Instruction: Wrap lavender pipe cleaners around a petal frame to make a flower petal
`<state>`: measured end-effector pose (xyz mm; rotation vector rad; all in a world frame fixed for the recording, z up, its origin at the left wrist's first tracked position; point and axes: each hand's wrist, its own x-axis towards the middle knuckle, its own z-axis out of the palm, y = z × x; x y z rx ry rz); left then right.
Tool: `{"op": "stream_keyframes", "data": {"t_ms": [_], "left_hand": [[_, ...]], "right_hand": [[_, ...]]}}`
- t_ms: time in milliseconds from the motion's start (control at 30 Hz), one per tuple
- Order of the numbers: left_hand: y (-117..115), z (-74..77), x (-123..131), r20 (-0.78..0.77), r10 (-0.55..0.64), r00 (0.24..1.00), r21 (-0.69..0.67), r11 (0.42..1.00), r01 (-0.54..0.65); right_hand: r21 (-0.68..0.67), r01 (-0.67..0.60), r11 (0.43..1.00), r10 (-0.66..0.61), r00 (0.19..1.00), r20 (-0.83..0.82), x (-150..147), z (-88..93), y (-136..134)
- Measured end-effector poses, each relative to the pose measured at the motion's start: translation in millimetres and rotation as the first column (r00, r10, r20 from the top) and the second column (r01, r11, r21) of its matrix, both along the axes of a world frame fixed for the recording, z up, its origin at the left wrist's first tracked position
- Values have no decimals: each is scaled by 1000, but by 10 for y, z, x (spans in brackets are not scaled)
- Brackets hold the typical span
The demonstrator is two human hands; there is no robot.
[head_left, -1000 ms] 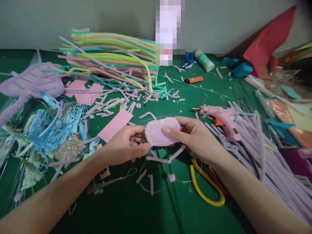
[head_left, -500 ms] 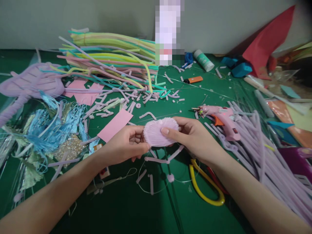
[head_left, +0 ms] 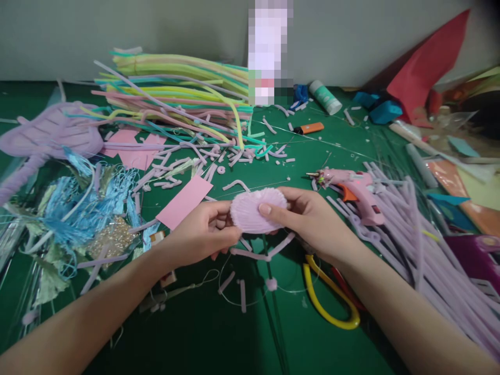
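Both hands hold a small pale-pink ribbed shell shape made of pipe cleaners [head_left: 252, 212] above the green table. My left hand [head_left: 203, 232] pinches its left edge with curled fingers. My right hand [head_left: 308, 219] grips its right side, thumb pressed on the front face. Below the piece lie short lilac pipe-cleaner offcuts [head_left: 269, 250] and a thin wire loop. A pink glue gun [head_left: 353, 190] lies just right of my right hand.
A pile of coloured pipe cleaners [head_left: 175, 99] lies at the back left, long lilac ones [head_left: 414, 229] at the right. Yellow-handled scissors [head_left: 332, 302] lie under my right wrist. Pink paper [head_left: 183, 200], blue tassels [head_left: 74, 208], an orange lighter [head_left: 310, 127] and red paper [head_left: 429, 62] are scattered about.
The shell piece has shifted slightly between the fingers and tilted a little; both hands stay in nearly the same place.
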<state>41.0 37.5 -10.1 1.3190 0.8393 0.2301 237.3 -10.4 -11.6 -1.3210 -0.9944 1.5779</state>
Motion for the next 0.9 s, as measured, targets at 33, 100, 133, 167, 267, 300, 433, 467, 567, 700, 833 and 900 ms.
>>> {"op": "stream_keyframes", "data": {"t_ms": [33,100,133,167,267,300,433,467,567,700,833,900], "left_hand": [[7,-3,-10,22,2,1000,-5,1000,-2],[18,-13,-28,70,13,997,-10,1000,-12],[21,-19,-34,88,14,996,-9,1000,-14],[22,-25,-38,96,11,995,-4,1000,-10],[16,-39,-40,76,-18,997,15,1000,17],[14,-42,-40,67,-25,997,18,1000,24],[18,-41,-40,62,-40,997,16,999,39],[21,-39,-40,61,-42,997,10,999,41],[28,-39,-37,71,2,997,-19,1000,0],[20,-51,-35,102,73,992,-46,997,-69],[14,-60,-45,119,94,988,-55,995,-88],[17,-64,-50,115,94,989,-54,995,-88]], "right_hand": [[-5,0,1000,0,1000,-14,12,-7,1],[-16,5,1000,-6,999,-41,32,-18,0],[-19,7,1000,-8,999,-51,38,-21,-3],[-18,9,1000,-10,998,-58,41,-23,-6],[-15,0,1000,-1,998,-57,38,-24,-13],[-15,-5,1000,4,999,-49,34,-24,-14],[-16,-8,1000,7,1000,-30,26,-23,-12],[-17,-9,1000,8,999,-35,27,-25,-12],[-19,-14,1000,13,999,-50,33,-30,-15],[-26,-8,1000,7,998,-55,34,-38,-22],[-25,-15,1000,13,999,-44,19,-34,-25],[-32,-18,999,17,999,-32,7,-22,-23]]}}
